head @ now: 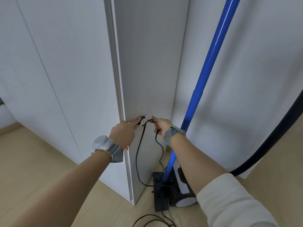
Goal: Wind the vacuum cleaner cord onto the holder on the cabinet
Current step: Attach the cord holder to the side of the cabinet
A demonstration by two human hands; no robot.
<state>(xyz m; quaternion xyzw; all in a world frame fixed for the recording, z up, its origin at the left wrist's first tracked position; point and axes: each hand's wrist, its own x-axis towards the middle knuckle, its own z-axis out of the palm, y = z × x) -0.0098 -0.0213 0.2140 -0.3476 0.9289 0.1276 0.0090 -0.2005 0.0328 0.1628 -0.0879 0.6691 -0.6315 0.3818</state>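
The thin black vacuum cleaner cord (139, 154) is at the small white plastic holder (144, 119) fixed to the narrow grey side panel of the white cabinet (147, 71); it seems to cross the holder, though how many turns sit there is too small to tell. From there two lengths hang down the panel to the floor, where more slack lies loose. Your left hand (123, 134) steadies the holder, fingertips on it and the cord; whether they pinch is unclear. Your right hand (161, 126) pinches the cord just beside the holder. If you pull with the right before the strand is seated, it will likely slip off. The trailing slack could also snag on the black floor head (159, 190) under the blue vacuum tube (211, 63).
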